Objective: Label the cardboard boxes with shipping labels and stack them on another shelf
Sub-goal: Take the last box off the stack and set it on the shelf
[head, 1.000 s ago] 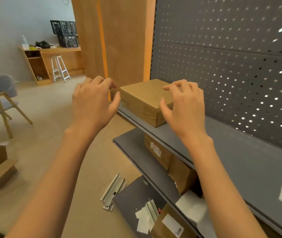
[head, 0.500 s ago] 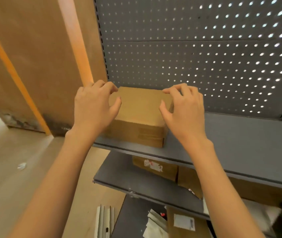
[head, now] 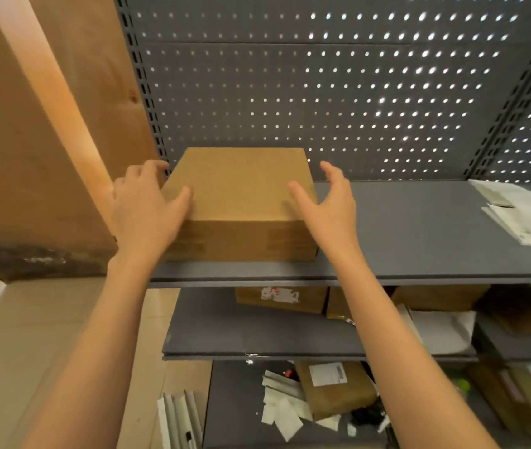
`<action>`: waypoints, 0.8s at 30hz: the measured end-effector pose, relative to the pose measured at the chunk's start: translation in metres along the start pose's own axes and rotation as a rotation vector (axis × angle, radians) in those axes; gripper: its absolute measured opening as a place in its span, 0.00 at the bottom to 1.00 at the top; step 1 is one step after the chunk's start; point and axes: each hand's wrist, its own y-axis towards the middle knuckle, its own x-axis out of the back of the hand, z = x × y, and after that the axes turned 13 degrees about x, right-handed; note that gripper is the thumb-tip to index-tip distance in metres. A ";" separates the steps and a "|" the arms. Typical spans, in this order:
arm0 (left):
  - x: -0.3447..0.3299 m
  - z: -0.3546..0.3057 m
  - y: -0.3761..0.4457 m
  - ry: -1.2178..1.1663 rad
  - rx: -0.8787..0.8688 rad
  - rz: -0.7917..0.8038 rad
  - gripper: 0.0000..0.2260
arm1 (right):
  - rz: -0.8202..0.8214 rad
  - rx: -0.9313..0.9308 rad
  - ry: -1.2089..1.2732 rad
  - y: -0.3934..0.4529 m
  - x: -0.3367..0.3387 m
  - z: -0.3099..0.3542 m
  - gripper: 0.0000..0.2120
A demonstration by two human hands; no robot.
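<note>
Cardboard box (head: 241,202) at the left end of the grey upper shelf (head: 419,234), both hands at its sides.

From my feed, the left hand (head: 146,209) rests on the box's left edge, thumb on the top face and fingers curled around the far left corner. The right hand (head: 329,205) sits spread wide at the right edge, thumb over the top and fingers straight beside the wall (whether it touches, I cannot tell). Loose white papers (head: 523,215) lie at the shelf's right end. Below, 1 labelled box (head: 282,298) stands on the lower shelf (head: 257,332).
</note>
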 end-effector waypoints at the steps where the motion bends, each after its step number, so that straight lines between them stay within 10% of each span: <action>1: -0.002 0.006 0.001 -0.081 0.071 0.047 0.23 | -0.011 -0.059 0.044 -0.001 -0.003 -0.003 0.32; 11: -0.023 0.030 0.002 -0.891 0.652 0.475 0.14 | -0.001 -0.386 0.227 -0.006 -0.021 -0.023 0.40; 24: -0.037 -0.017 -0.014 -0.984 0.478 0.464 0.18 | -0.206 -0.252 0.315 -0.004 0.030 -0.023 0.29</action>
